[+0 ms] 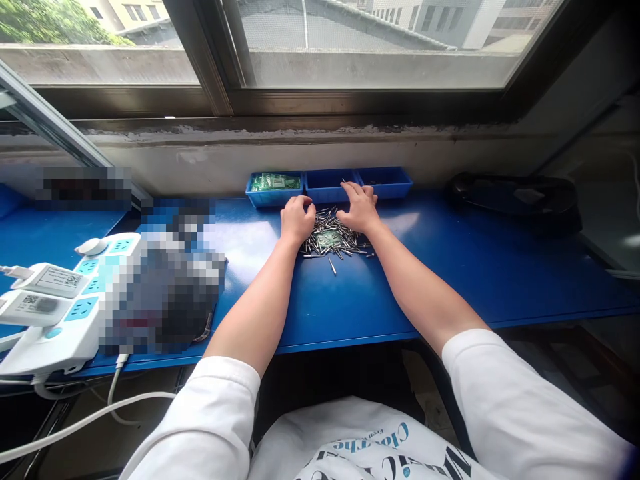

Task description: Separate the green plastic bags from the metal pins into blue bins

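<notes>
A pile of small metal pins or rivets (345,248) lies on the blue table, with a greenish clear packet (327,239) in its middle. My left hand (299,219) rests at the pile's left edge, fingers curled together; whatever they hold is hidden. My right hand (360,205) is over the pile's right side, thumb apart and fingers reaching to the front of the middle blue bin (327,193). A small metal piece shows at its fingertips. One loose rivet (333,266) lies in front of the pile.
Behind the hands, the left blue bin (273,197) holds green packets, and the right blue bin (395,190) has a few small dark pieces. A white power strip (70,320) with plugs is at the left. A black object (515,200) sits at the back right.
</notes>
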The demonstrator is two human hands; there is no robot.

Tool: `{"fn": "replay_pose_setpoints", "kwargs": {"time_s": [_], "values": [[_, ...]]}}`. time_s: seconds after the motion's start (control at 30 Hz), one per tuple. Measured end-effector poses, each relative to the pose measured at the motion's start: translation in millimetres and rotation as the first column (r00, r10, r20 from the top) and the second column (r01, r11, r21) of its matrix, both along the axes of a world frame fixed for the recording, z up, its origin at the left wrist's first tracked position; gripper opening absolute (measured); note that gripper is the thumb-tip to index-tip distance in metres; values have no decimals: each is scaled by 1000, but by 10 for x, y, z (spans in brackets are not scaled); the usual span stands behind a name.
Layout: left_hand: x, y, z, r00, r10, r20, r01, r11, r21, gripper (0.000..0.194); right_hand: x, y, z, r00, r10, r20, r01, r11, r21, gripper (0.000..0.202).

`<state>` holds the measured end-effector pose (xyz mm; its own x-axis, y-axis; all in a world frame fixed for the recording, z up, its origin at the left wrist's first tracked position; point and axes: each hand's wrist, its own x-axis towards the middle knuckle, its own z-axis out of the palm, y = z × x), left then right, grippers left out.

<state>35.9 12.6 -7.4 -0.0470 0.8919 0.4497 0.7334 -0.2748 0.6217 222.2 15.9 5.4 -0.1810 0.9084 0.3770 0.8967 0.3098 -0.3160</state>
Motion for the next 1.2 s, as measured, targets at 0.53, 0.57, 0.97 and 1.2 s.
{"fn": "replay_pose_setpoints", "kwargs": {"time_s": [0.53, 0.57, 0.97, 1.2], "values": [[35, 2, 7, 986, 18, -167, -48, 984, -173, 22, 38, 44, -70, 995, 8, -96, -2, 998, 61, 69], [39, -1, 16, 985, 8, -171, -40, 983, -179, 24, 38, 33, -75, 994, 35, -103, -26, 996, 84, 62], [30, -90, 55, 940, -203, -275, 142, 964, -225, 46, -122, -107, -145, 977, 212, -37, -215, 970, -117, 37], [33, -122, 88, 921, -248, -301, 184, 956, -227, 41, -125, -62, -162, 960, 229, -158, -243, 967, -74, 25]]}}
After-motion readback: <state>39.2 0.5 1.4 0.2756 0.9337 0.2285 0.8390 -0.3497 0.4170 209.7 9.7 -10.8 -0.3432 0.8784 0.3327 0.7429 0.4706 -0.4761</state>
